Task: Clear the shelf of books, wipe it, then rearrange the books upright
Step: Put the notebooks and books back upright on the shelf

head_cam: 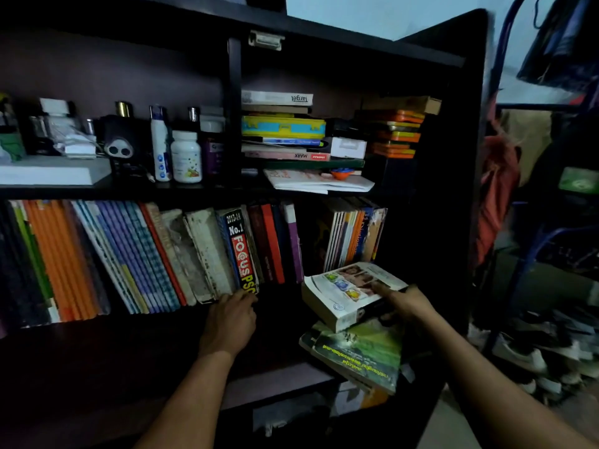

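Observation:
A dark wooden shelf (278, 319) holds a long row of books leaning left, among them a black "FOCUS PSC" book (240, 251). My left hand (231, 319) touches the bottom of that book and its worn white neighbour (210, 251) with its fingertips. At the right a thick white book (348, 294) lies flat on a green-covered book (359, 354) that juts past the shelf edge. My right hand (402, 304) grips the white book, thumb on its cover and fingers under it. A few upright thin books (353, 234) stand behind.
The shelf above carries bottles and jars (175, 150) at the left and flat stacks of books and boxes (282, 131) at the right. A blue metal rack (531, 238) with clothes stands to the right, with shoes (531, 354) on the floor below it.

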`<state>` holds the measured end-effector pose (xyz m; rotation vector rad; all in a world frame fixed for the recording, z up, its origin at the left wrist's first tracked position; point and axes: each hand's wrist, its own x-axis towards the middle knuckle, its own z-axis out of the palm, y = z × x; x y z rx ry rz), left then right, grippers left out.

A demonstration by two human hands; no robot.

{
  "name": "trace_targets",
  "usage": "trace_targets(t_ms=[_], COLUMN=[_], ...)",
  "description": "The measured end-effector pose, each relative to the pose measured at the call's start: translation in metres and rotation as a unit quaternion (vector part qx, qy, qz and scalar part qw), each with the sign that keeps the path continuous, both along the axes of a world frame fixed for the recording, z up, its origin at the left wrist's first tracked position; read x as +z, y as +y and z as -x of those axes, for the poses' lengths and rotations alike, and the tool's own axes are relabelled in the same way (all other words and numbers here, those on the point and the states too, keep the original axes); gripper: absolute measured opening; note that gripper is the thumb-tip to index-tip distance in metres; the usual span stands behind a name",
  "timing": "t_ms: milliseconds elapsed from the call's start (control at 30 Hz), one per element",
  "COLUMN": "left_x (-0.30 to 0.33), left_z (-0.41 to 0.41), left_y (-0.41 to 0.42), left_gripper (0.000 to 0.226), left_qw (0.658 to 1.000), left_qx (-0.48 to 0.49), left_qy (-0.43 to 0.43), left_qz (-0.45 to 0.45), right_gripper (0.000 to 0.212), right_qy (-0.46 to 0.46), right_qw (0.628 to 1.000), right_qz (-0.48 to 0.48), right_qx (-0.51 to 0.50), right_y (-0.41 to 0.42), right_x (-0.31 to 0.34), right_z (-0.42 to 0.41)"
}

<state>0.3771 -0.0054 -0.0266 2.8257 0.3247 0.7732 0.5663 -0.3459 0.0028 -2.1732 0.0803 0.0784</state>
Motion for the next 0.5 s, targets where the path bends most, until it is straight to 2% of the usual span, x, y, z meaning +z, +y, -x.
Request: trace_targets(t_ms=[67,133,233,333,400,433,500], left_x=[-0.001,-0.001,-0.003,-0.002,-0.001,-0.002,-0.003], left_z=[-0.003,-0.006,-0.004,-0.003,-0.002,-0.002,-0.003], left_y=[0.002,0.003,0.003,0.004,0.003,0.003,0.004], left_gripper=[0.026,0.024,0.023,0.022,0.024,0.028,0.035], left_qw=[1.0,1.0,1.0,1.0,0.999,0.999,0.999], left_qx=[-0.003,-0.002,-0.015,-0.014,-0.02,-0.025,-0.024], left_qy=[-0.006,-0.002,-0.003,0.007,0.008,0.006,0.003], left_qz=[-0.001,-0.002,-0.012,-0.024,-0.034,-0.035,-0.036], right_gripper=[0.077,0.068,0.061,0.058,0.058,0.061,0.072], right_qy=[-0.011,-0.048,-0.185,-0.375,-0.476,-0.5,-0.479], right_qw=[0.997,0.995,0.975,0.915,0.872,0.86,0.872], right_qz=[-0.067,-0.054,-0.093,-0.144,-0.112,-0.093,-0.077], right_qx=[-0.036,-0.062,-0.083,-0.029,0.028,0.048,0.065], right_y=[0.024,0.035,0.052,0.069,0.078,0.084,0.093], right_x=[0.036,0.055,0.071,0.089,0.098,0.099,0.094], right_z=[0.043,0.062,0.085,0.116,0.136,0.141,0.144])
